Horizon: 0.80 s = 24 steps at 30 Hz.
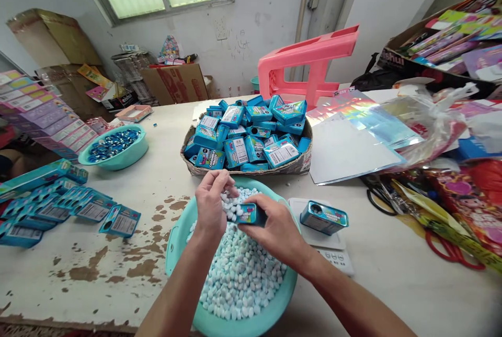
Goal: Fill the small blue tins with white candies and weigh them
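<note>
My right hand (279, 229) grips a small blue candy box (247, 214), tilted with one end toward my other hand. Pale blue and white candies lie in my left hand (210, 203), its fingers curled around them right beside the box's end. Both hands are above a turquoise basin (172, 253) heaped with the same candies (243, 279). To the right, another blue box (323, 216) with a round hole in its end rests on a white scale (338, 259).
Behind the basin, a cardboard tray (251, 167) is piled with blue boxes. At left are a turquoise bowl (129, 156) of shiny blue pieces and rows of boxes (50, 209). Silvery sheets (349, 148), red scissors (451, 250) and a pink stool (314, 62) are on the right.
</note>
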Motion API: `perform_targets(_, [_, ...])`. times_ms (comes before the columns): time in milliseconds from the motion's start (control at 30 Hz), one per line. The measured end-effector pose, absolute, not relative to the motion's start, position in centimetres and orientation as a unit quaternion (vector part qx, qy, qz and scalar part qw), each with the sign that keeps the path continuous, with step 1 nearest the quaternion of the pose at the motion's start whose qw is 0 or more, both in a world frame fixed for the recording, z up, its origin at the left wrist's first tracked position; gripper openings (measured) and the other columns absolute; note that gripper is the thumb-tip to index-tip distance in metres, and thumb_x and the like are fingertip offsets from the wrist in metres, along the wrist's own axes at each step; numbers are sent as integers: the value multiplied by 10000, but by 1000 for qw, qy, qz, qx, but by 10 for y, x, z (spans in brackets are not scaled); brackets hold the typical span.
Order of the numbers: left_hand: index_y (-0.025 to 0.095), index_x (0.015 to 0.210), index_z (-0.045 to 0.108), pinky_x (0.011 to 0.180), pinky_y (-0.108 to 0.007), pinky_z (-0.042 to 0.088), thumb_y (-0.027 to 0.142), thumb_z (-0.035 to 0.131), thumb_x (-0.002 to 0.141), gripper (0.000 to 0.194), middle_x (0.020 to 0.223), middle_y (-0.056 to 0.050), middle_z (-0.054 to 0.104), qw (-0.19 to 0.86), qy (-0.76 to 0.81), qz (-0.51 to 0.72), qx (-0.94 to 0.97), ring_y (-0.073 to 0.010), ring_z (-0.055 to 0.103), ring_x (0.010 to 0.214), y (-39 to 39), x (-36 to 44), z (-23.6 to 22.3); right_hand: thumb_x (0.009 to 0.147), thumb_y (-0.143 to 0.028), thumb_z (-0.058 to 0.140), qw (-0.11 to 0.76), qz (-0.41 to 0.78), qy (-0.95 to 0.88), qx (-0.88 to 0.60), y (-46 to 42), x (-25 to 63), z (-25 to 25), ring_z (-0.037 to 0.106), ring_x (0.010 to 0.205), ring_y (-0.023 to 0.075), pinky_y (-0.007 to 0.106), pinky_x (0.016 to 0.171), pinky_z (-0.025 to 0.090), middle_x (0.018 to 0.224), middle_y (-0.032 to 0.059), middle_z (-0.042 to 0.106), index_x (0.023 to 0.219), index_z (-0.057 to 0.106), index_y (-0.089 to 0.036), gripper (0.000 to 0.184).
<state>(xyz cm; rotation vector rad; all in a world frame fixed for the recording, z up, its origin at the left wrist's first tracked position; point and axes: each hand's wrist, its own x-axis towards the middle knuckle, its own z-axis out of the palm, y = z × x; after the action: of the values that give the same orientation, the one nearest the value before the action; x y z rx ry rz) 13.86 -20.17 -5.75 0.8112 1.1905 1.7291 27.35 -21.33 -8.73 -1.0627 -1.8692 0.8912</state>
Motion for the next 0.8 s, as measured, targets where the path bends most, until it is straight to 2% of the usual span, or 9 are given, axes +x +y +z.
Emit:
perform_targets(267, [162, 723, 549, 474, -197, 398, 318, 627, 776, 182, 622, 26, 546, 474, 467, 666, 337, -83, 508, 477, -206, 145, -62, 660, -144, 743, 390, 366, -730, -425, -210, 272, -93, 602, 875, 206, 308, 761, 439, 930, 5, 666, 942, 642, -210, 307])
perform_targets(400, [162, 734, 553, 512, -215, 425, 305, 624, 771, 164, 590, 25, 528, 449, 460, 681, 350, -93, 500, 494, -205, 142, -58, 668, -150, 740, 395, 395, -714, -422, -209, 276, -94, 605, 865, 200, 303, 761, 452, 915, 5, 662, 944, 639, -210, 300])
perform_targets(500, [187, 799, 539, 536, -236, 441, 356, 575, 797, 173, 613, 32, 507, 409, 482, 693, 347, -102, 480, 510, -200, 125, -63, 685, -198, 746, 421, 417, -691, -414, -211, 286, -92, 611, 848, 190, 293, 756, 467, 915, -3, 659, 955, 630, -220, 295])
perform_targets(567, [209, 844, 526, 621, -278, 475, 420, 478, 840, 216, 691, 13, 534, 360, 553, 634, 403, -130, 520, 598, -194, 111, -78, 695, -257, 753, 434, 427, -668, -428, -212, 293, -91, 616, 819, 186, 292, 738, 480, 901, -5, 660, 963, 624, -223, 299])
perform_targets(633, [218, 846, 544, 746, -341, 477, 438, 451, 835, 239, 794, -25, 576, 322, 634, 504, 489, -179, 564, 747, -190, 100, -101, 694, -299, 759, 433, 429, -654, -448, -212, 299, -92, 619, 793, 189, 298, 721, 490, 880, -4, 662, 953, 627, -221, 301])
perform_targets(700, [215, 832, 588, 870, -407, 427, 390, 529, 772, 194, 903, -66, 602, 300, 673, 384, 556, -243, 559, 912, -187, 97, -127, 698, -305, 756, 434, 423, -652, -455, -212, 304, -92, 622, 809, 198, 308, 735, 499, 895, 4, 666, 956, 632, -221, 298])
perform_targets(800, [220, 874, 622, 950, -444, 358, 320, 587, 713, 193, 1023, -96, 593, 283, 683, 295, 606, -298, 509, 1049, -191, 108, -154, 705, -325, 758, 462, 423, -638, -448, -213, 309, -90, 629, 817, 201, 306, 733, 517, 904, 16, 669, 977, 626, -218, 321])
